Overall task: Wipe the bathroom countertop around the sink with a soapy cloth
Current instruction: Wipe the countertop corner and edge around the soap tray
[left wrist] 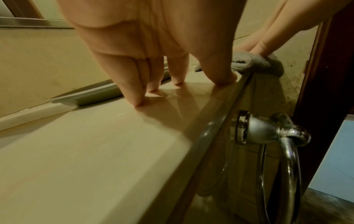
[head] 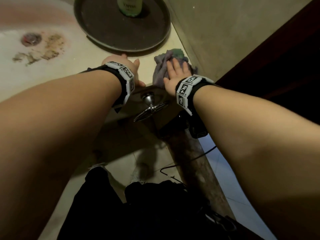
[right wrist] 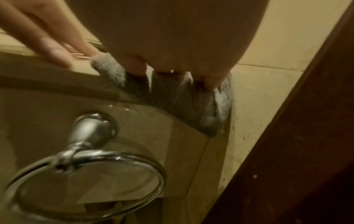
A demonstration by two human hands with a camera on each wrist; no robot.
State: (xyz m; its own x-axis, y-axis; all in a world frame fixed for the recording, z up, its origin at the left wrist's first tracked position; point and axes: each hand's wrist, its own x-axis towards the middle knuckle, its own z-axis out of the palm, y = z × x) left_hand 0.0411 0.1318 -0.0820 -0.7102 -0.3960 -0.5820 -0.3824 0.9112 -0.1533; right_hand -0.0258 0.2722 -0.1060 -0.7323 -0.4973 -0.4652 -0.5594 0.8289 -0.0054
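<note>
my right hand (head: 175, 71) flat, fingers spread, pressing cloth (head: 161, 70) at countertop (head: 97, 54) front corner. left hand (head: 131, 70) fingertips braced beside. risk: cloth overhangs edge, may slip off.

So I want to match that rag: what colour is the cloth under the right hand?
Greyish purple cloth, with a green patch at its far end; head view.

Grey-purple cloth (head: 161, 66), beige countertop (left wrist: 99, 145), brown tray (head: 124, 32)
</note>
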